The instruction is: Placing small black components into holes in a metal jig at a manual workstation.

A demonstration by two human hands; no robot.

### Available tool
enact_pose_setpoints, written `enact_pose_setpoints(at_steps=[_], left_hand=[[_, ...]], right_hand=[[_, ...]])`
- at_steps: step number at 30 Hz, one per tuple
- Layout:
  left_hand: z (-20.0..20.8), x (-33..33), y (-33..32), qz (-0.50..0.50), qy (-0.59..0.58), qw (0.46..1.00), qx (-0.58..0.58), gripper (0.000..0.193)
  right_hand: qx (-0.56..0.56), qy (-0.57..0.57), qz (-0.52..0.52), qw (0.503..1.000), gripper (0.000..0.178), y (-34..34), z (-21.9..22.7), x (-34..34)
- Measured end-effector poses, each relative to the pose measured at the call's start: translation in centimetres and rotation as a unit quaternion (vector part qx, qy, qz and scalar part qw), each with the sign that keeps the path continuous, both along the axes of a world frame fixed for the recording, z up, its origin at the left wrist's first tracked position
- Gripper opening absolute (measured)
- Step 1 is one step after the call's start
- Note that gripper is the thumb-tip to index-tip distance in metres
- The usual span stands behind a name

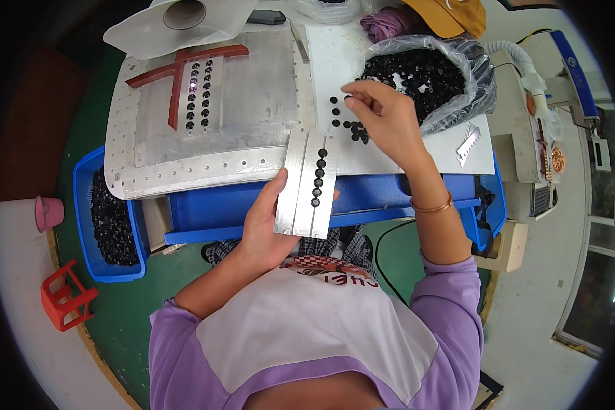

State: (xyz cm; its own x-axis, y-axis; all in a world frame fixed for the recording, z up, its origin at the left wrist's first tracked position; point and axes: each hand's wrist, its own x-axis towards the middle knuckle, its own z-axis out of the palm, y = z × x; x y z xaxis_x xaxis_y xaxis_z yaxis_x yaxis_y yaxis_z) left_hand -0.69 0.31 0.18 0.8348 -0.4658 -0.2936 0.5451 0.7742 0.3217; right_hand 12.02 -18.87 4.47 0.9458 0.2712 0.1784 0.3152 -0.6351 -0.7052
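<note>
My left hand (261,229) grips a silver metal plate (295,184) with lengthwise grooves, tilted in front of the table edge. Along the plate's right groove sits a single line of black round pieces (318,182). Above and to the right of it, my right hand (392,123) is closed in a pinch, with a small black round piece (348,98) showing at the fingertips. Just below those fingers, several loose black round pieces (357,130) lie on the white tabletop (424,156). Right behind the hand stands a clear plastic bag (482,78) full of similar pieces.
On the left, a metal bed (253,102) carries a red-brown angled frame (175,96) beside two rows of shiny dark pieces (199,94). A white lamp-like hood (171,31) overhangs it. Blue bins (140,232) flank the table. A small silver strip (469,145) lies at right.
</note>
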Motion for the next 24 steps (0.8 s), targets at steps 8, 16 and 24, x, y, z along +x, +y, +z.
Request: enact_pose_setpoints(at_steps=[8,16,24], left_hand=[[0.8,-0.1,-0.7,0.010,0.039,0.999,0.030,0.053],[0.6,-0.1,-0.7,0.010,0.021,0.999,0.037,0.053],[0.3,0.1,-0.8,0.000,-0.011,1.000,0.021,0.052]], right_hand=[[0.273,0.187,0.032,0.943,0.023,-1.7,-0.7,-2.3],[0.285,0.179,0.045,0.941,0.019,-1.4,-0.7,-3.2],[-0.005,-0.229,0.103,0.968,0.011,1.3,-0.4,-4.6]])
